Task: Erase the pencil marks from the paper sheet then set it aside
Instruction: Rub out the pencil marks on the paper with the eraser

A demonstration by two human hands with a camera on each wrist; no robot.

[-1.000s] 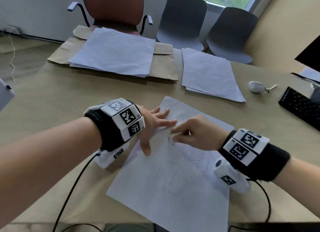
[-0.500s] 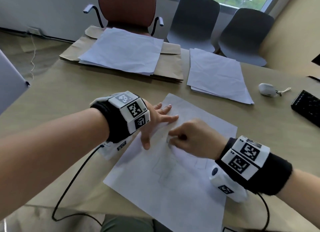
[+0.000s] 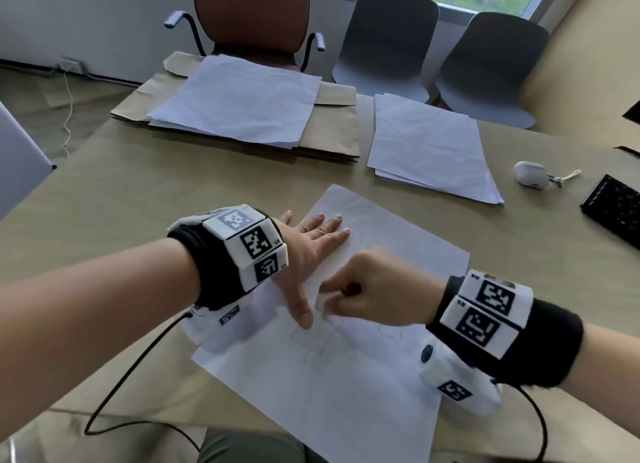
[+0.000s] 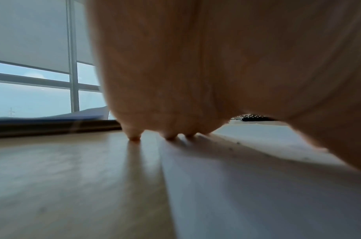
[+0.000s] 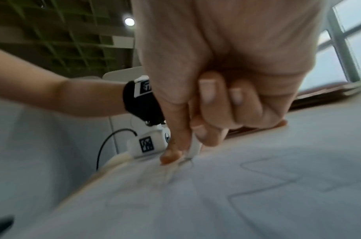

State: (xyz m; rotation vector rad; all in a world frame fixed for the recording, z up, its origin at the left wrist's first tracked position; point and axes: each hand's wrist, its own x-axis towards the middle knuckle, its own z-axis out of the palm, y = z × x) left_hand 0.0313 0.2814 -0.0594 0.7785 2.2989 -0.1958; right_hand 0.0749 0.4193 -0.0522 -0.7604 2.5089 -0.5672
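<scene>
A white paper sheet [image 3: 346, 376] with faint pencil outlines lies on the table in front of me. My left hand [image 3: 308, 251] lies flat on the sheet's upper left part, fingers spread and thumb pointing toward me. My right hand [image 3: 363, 293] pinches a small white eraser [image 5: 194, 148] between thumb and fingers, its tip pressed on the sheet [image 5: 216, 202] beside the left thumb. From the head view the eraser is mostly hidden behind the fingers. The left wrist view shows the left fingertips [image 4: 134, 137] touching the surface.
Two stacks of white paper lie at the back: one [image 3: 239, 102] on brown envelopes, one [image 3: 429, 147] to its right. A white earbud case [image 3: 530, 178] and a black keyboard [image 3: 616, 213] are at the right. Chairs stand behind the table [image 3: 138, 203].
My right hand has slid down the sheet toward me, close to the left thumb. The left hand stays flat on the paper. The head view has tilted.
</scene>
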